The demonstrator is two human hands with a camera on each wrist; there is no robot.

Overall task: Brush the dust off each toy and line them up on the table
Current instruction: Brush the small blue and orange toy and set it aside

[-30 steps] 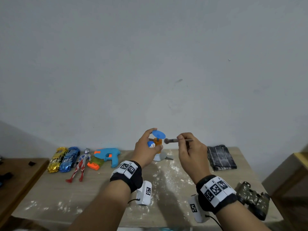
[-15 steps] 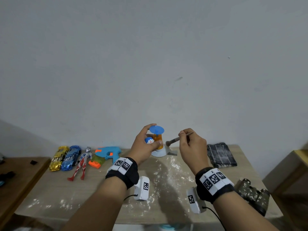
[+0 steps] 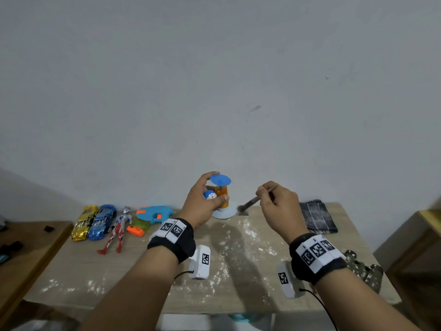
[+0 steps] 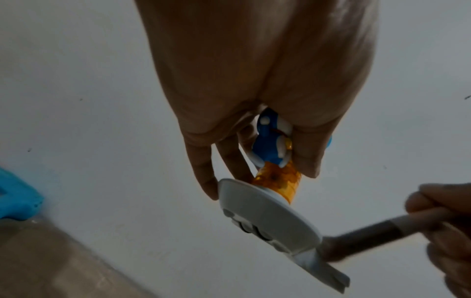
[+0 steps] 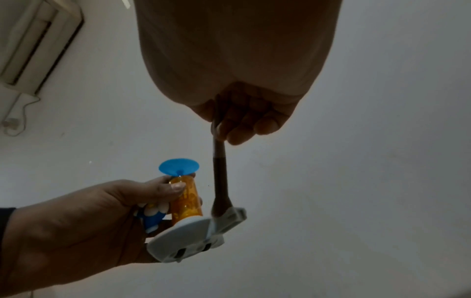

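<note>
My left hand (image 3: pixel 205 199) grips a small toy (image 3: pixel 220 193) above the table: a blue cartoon figure beside an orange tube, with a blue disc on top and a white round base (image 4: pixel 267 217). My right hand (image 3: pixel 274 201) pinches a thin brush (image 3: pixel 253 202); its bristles touch the base's edge by a grey tab (image 5: pixel 229 218). Lined up at the back left of the table (image 3: pixel 71 278) are a gold car (image 3: pixel 84 222), a blue car (image 3: pixel 101 222), a red-and-silver figure (image 3: pixel 118 229) and a blue-and-orange water gun (image 3: pixel 149 218).
White powder (image 3: pixel 248 232) is scattered across the middle of the table. A folded dark plaid cloth (image 3: pixel 316 219) lies at the back right. Camouflage binoculars (image 3: pixel 365 271) sit near the right front edge. A low wooden surface (image 3: pixel 23 247) adjoins on the left, a wooden stand (image 3: pixel 424 235) on the right.
The brush tip has dropped from beside the blue disc down to the white base's edge. My left hand has turned the toy slightly while holding it up.
</note>
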